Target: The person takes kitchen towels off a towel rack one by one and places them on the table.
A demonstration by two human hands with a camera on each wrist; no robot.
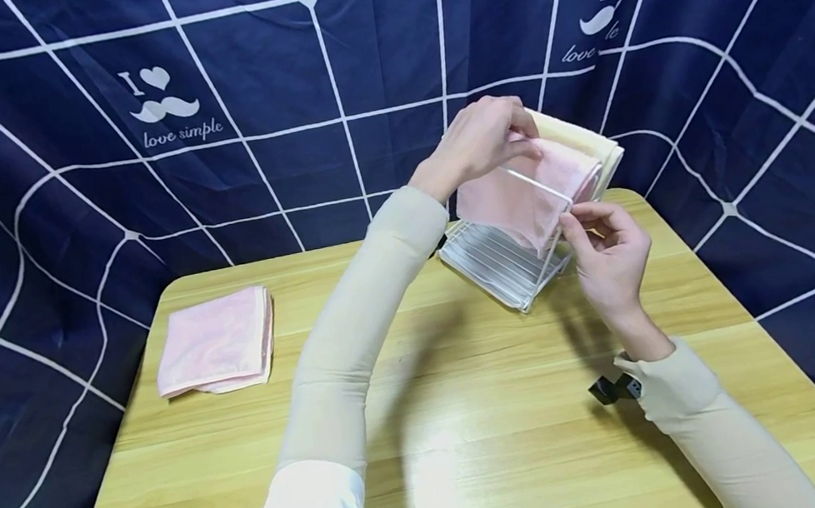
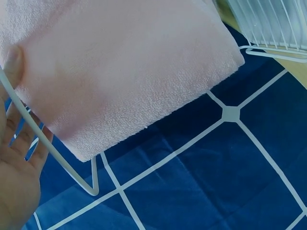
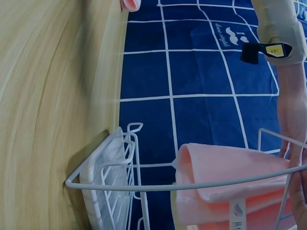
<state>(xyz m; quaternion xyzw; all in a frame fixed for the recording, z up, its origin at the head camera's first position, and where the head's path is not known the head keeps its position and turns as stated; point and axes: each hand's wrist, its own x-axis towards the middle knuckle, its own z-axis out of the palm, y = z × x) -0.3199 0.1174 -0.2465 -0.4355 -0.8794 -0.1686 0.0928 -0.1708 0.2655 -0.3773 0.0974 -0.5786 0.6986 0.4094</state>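
Observation:
A white wire rack [image 1: 487, 257] with a tray base stands tilted at the back right of the table. A folded pink towel [image 1: 503, 205] hangs in its upper part, with a cream towel [image 1: 579, 138] behind it. My left hand [image 1: 481, 141] reaches over the top rail and pinches the pink towel's edge; in the left wrist view the thumb [image 2: 14, 64] lies on the towel's face and the fingers behind. My right hand [image 1: 611, 252] grips the rack's near upper corner between thumb and forefinger, close to the pink towel. The right wrist view shows a label on the towel [image 3: 230, 167].
Another folded pink towel [image 1: 214, 343] lies at the left of the wooden table [image 1: 471, 414]. Dark blue cloth with white lines [image 1: 266, 69] hangs behind and at both sides of the table.

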